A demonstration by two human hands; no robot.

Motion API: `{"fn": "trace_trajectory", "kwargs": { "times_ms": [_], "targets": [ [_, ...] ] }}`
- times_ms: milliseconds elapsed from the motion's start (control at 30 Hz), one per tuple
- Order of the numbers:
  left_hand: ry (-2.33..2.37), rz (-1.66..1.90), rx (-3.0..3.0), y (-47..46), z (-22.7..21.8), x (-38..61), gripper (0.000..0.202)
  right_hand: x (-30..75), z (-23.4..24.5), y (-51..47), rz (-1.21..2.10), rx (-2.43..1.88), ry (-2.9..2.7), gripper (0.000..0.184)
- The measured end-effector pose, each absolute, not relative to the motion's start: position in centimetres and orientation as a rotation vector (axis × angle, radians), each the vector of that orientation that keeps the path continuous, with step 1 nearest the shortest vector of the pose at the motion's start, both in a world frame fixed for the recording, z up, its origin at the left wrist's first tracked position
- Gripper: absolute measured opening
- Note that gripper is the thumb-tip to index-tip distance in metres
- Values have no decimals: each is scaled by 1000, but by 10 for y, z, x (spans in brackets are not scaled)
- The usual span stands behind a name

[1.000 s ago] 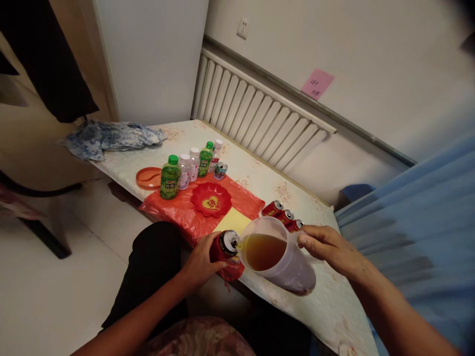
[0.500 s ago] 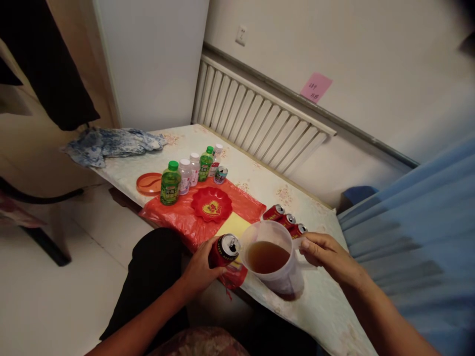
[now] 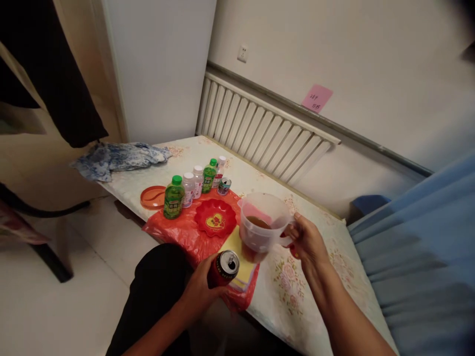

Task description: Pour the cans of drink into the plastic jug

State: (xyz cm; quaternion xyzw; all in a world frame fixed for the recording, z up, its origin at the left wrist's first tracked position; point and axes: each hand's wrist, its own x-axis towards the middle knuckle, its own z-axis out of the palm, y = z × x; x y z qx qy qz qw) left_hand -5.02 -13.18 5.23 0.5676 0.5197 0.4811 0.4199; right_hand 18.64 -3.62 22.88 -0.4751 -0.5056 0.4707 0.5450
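Observation:
My left hand (image 3: pixel 198 289) is closed round an opened red drink can (image 3: pixel 223 268), held tilted at the near edge of the table. My right hand (image 3: pixel 306 239) grips the handle of a clear plastic pitcher (image 3: pixel 261 225) with brown liquid in its lower part. The pitcher is lifted upright above the table, over the yellow pad (image 3: pixel 239 257) and the red plastic sheet (image 3: pixel 185 228). The red cans that lay behind the pitcher are hidden by it.
A red heart-patterned dish (image 3: pixel 216 218) lies on the red sheet. Several small bottles, two of them green (image 3: pixel 173 198), and a short can (image 3: pixel 224 186) stand behind it, beside an orange tray (image 3: pixel 152 197). Blue cloth (image 3: pixel 118 157) lies at the table's far corner. A radiator (image 3: pixel 260 132) lines the wall.
The pitcher was tipped toward the can's mouth a second ago; it has been righted and lifted up and away from me. The can has come back slightly toward my body.

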Motion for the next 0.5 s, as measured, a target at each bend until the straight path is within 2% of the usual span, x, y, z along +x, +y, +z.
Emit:
{"fn": "trace_trajectory", "kwargs": {
  "times_ms": [233, 500],
  "targets": [
    [1331, 1173, 1374, -132, 45, -55, 75, 125, 188, 27, 1083, -951, -977, 30],
    [1335, 1175, 1308, -127, 36, -64, 75, 77, 131, 62, 984, -1005, -923, 29]
  ]
}}
